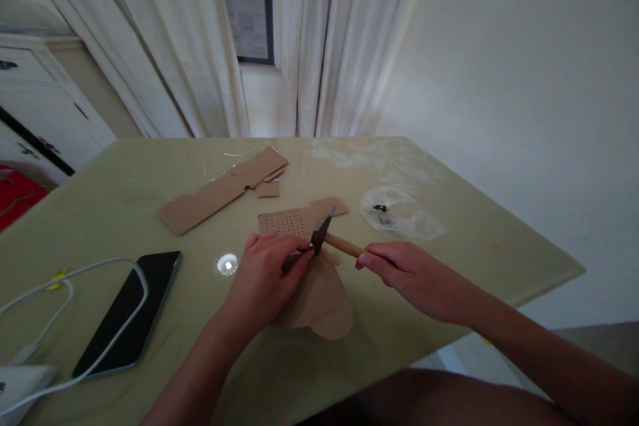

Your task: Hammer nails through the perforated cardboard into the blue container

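Observation:
My right hand [412, 276] is wrapped round the wooden handle of a hammer [344, 244]. The hammer's dark metal head is right at the fingertips of my left hand [267, 273]. Those fingertips are pinched together; whatever small thing they grip is too hidden to name. Under my left hand lies a piece of brown cardboard [319, 299] with a curved outline. Just beyond it is a cardboard piece with rows of small holes [284, 221], beside a small plain cardboard piece [330, 207].
Long cardboard strips [224, 190] lie farther back on the table [464, 226]. A clear plastic bag [399, 213] with small black items is on the right. To the left are a dark tablet [130, 313], a white cable [142, 279] and a small shiny round object [227, 264].

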`<state>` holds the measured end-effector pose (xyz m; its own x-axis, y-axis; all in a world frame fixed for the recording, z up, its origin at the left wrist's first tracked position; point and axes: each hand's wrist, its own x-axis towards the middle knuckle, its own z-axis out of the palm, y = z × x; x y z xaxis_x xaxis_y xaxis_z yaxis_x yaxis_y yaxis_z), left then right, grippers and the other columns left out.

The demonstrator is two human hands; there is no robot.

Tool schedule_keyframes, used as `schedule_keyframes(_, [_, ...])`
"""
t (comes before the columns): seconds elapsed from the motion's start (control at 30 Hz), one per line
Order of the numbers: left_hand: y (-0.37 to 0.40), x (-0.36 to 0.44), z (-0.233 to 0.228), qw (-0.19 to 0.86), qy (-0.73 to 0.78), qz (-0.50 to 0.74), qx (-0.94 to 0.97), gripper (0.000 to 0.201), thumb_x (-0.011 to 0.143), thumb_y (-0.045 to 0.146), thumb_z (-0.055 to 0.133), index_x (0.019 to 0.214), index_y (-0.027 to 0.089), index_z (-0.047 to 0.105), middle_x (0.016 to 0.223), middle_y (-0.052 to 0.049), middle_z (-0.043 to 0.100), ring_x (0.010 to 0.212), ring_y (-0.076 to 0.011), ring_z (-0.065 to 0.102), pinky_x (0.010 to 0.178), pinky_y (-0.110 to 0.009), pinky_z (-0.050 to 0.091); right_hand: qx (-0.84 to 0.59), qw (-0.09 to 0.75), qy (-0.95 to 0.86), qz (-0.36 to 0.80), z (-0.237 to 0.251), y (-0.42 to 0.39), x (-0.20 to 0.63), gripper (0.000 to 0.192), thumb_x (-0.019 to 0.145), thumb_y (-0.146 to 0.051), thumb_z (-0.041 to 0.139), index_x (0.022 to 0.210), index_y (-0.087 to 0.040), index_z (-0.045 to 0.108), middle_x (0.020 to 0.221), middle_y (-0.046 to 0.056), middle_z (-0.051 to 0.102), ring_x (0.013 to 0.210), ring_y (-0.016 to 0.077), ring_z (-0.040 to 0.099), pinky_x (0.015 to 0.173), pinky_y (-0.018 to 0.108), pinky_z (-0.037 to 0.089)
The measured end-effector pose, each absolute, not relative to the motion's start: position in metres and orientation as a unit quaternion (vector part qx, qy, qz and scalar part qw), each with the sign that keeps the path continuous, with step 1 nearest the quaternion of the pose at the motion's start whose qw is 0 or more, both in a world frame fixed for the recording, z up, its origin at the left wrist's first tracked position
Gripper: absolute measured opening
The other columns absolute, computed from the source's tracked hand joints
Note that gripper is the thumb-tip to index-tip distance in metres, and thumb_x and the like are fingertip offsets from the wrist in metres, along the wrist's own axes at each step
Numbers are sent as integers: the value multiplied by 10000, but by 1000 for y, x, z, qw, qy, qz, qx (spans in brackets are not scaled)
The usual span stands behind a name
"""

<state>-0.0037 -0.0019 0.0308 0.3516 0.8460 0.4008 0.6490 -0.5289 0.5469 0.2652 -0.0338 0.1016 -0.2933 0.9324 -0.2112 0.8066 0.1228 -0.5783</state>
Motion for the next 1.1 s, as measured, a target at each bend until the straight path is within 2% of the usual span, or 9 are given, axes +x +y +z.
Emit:
schedule_keyframes(0.33, [-4, -4, 33, 137, 464, 341, 806, 91, 957, 283, 761, 912, 289, 840, 820, 5, 815, 750, -223, 709, 800, -384, 414, -572, 85, -757, 305, 114, -41, 265, 362, 1158, -453, 415, 918, -238, 581, 837, 8, 632, 798, 209, 594, 753, 355, 394])
schedule_keyframes(0.6, [-4, 0, 31, 141, 480, 343, 795, 73, 938, 257, 778, 895, 283, 831, 873, 16, 848, 819, -243, 747, 822, -409, 410, -572, 78, -760, 298, 116, -41, 265, 355, 1154, -436, 424, 903, -237, 579, 828, 6, 629, 777, 203, 588, 733, 354, 381])
schedule_keyframes(0.93, [-4, 2, 27, 140, 491, 345, 788, 72, 930, 277, 769, 932, 283, 841, 908, 0, 863, 845, -255, 769, 851, -430, 457, -579, 186, -749, 263, 142, -47, 271, 431, 1140, -547, 438, 924, -245, 657, 734, -19, 612, 623, 167, 527, 663, 335, 378])
schedule_keyframes(1.1, [-3, 2, 26, 138, 492, 343, 788, 67, 922, 275, 776, 918, 290, 840, 903, 6, 862, 841, -257, 769, 845, -429, 468, -570, 140, -764, 267, 143, -51, 267, 424, 1152, -496, 446, 901, -241, 674, 776, -1, 669, 688, 180, 593, 691, 334, 390])
